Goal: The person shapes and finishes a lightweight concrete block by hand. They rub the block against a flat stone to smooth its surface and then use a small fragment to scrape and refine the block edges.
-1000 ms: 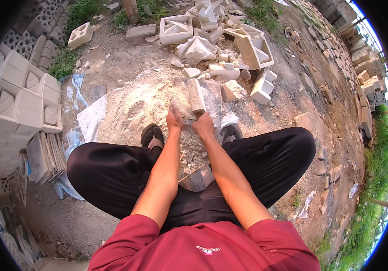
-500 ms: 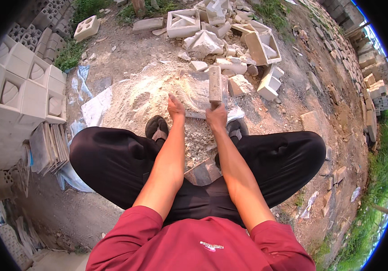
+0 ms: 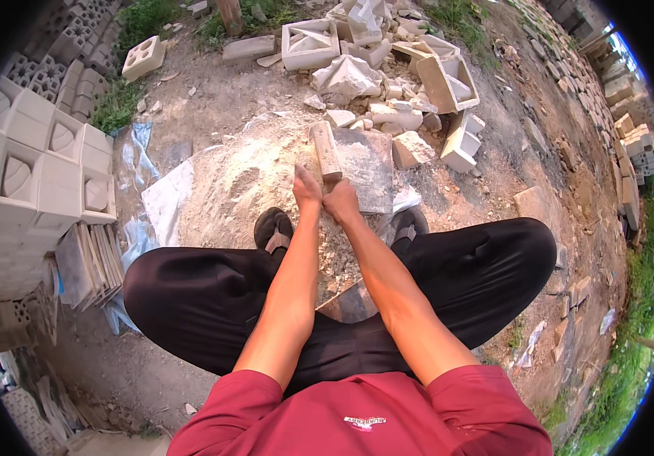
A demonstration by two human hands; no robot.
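Observation:
My right hand (image 3: 341, 202) is wrapped round the handle of a hammer with a long, dusty block-shaped head (image 3: 326, 150). The head lies over the left part of a flat grey slab (image 3: 366, 171), where the slab meets a pile of pale crushed rubble and powder (image 3: 243, 167). Close beside it, my left hand (image 3: 306, 190) is at the pile's near right side, with dusty fingers stretched forward and apparently nothing in them. Its fingertips are partly hard to make out against the powder.
Broken pale blocks (image 3: 350, 76) are heaped beyond the slab. Decorative blocks (image 3: 57, 178) stand stacked on the left, above leaning thin boards (image 3: 87, 262). A white sheet (image 3: 167, 186) sticks out from the pile. My shoes (image 3: 272, 228) flank the near rubble.
The hammer and my right hand have moved left, and the head now tilts leftward, uncovering more of the slab. My left hand has shifted slightly right, so both hands are nearly together.

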